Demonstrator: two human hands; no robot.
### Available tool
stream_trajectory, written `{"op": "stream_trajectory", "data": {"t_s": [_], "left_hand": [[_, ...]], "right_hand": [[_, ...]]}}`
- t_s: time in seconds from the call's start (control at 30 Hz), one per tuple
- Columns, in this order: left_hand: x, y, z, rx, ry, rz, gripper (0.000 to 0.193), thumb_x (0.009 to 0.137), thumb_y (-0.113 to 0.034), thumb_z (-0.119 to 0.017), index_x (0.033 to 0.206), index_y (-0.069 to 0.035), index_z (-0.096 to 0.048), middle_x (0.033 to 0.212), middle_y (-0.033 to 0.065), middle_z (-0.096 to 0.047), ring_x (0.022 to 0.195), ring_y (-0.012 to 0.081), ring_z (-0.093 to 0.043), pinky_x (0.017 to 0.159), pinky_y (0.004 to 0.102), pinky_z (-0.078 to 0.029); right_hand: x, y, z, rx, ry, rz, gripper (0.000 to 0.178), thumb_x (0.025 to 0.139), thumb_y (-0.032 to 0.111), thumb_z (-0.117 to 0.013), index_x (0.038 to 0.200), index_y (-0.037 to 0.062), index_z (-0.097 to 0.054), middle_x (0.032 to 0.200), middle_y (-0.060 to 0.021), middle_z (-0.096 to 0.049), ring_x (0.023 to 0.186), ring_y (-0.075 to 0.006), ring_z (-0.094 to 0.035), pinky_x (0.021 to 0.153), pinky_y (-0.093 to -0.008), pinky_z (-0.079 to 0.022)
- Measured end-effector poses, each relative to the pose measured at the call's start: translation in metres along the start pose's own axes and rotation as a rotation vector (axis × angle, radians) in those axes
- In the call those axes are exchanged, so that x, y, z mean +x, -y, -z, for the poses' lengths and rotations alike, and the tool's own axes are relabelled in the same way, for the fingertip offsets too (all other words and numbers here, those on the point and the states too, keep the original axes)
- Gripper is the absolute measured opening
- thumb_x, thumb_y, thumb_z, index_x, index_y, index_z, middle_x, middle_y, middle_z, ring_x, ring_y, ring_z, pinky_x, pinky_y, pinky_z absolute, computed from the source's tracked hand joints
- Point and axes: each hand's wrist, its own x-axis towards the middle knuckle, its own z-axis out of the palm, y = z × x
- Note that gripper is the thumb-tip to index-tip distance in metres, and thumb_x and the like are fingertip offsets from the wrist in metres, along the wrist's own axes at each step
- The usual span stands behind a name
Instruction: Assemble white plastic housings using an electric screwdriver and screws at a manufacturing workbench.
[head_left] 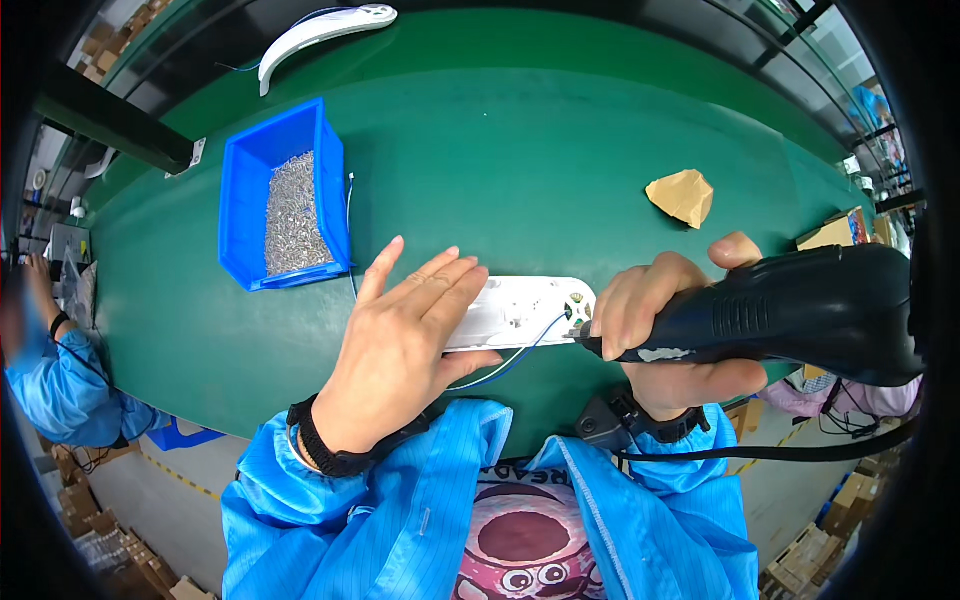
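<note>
A long white plastic housing (512, 312) lies on the green bench in front of me, with small openings at its right end. My left hand (400, 325) spans its left part, fingers across the top and thumb at the near edge, holding it. Blue and white wires (525, 350) run from the openings and pass under my left thumb. My right hand (655, 320) is wrapped round a black electric screwdriver (790, 308), held nearly level. Its tip meets the housing's right end beside the openings; whether a screw is there is too small to tell.
Left of centre stands a blue bin (232, 215) of small metal screws (297, 220), a thin wire beside it. A curved white part (325, 30) lies at the far edge. Torn brown cardboard (683, 197) lies right. A black cable (780, 453) crosses near my right wrist. Another person's sleeve (65, 390) shows left.
</note>
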Motion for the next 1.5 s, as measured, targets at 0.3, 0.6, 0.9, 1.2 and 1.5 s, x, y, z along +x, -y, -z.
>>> {"op": "stream_trajectory", "data": {"t_s": [0.3, 0.6, 0.9, 1.2, 1.5], "left_hand": [[0.002, -0.001, 0.0, 0.062, -0.011, -0.018, 0.061, 0.058, -0.029, -0.075, 0.109, -0.003, -0.056, 0.109, 0.0107, -0.059, 0.109, 0.026, -0.053, 0.098, 0.0442, -0.032], [0.0, 0.001, 0.0, 0.042, -0.04, -0.029, 0.06, 0.059, -0.027, -0.076, 0.11, -0.003, -0.054, 0.109, 0.0121, -0.058, 0.107, 0.027, -0.053, 0.098, 0.045, -0.032], [0.013, -0.012, 0.031, 0.233, 0.058, -0.193, 0.048, 0.062, -0.018, -0.073, 0.104, -0.005, -0.052, 0.103, 0.0106, -0.058, 0.107, 0.0234, -0.053, 0.102, 0.049, -0.025], [0.126, 0.133, 0.135, 0.532, -0.234, 0.202, 0.057, 0.068, -0.013, -0.07, 0.115, -0.007, -0.039, 0.131, 0.018, -0.035, 0.123, 0.0338, -0.035, 0.097, 0.0623, -0.022], [0.154, 0.241, 0.145, 0.42, -0.109, 0.624, 0.078, 0.075, -0.027, -0.068, 0.134, -0.007, -0.021, 0.139, 0.0167, -0.025, 0.127, 0.0338, -0.03, 0.097, 0.0625, -0.021]], "right_hand": [[0.006, -0.005, 0.008, -0.187, 0.246, 0.008, 0.076, 0.075, 0.068, -0.042, 0.118, 0.0084, -0.022, 0.064, -0.0086, -0.05, 0.044, -0.0159, -0.05, 0.044, -0.0273, -0.044], [0.002, 0.005, -0.013, -0.33, 0.008, -0.118, 0.077, 0.074, 0.07, -0.041, 0.116, 0.0081, -0.024, 0.058, -0.0056, -0.046, 0.042, -0.0143, -0.047, 0.041, -0.027, -0.042], [0.017, 0.05, -0.014, -0.025, -0.028, 0.055, 0.081, 0.075, 0.06, -0.052, 0.125, 0.0061, -0.018, 0.061, -0.0129, -0.053, 0.048, -0.0225, -0.054, 0.049, -0.0343, -0.046], [0.033, 0.051, 0.012, -0.391, -0.128, 0.043, 0.075, 0.078, 0.066, -0.041, 0.118, 0.0047, -0.025, 0.053, -0.0035, -0.044, 0.037, -0.0129, -0.045, 0.037, -0.0249, -0.041], [0.035, 0.041, 0.019, -0.463, -0.094, -0.043, 0.076, 0.074, 0.066, -0.048, 0.114, 0.0048, -0.028, 0.052, -0.0042, -0.046, 0.039, -0.014, -0.048, 0.039, -0.0253, -0.043]]}}
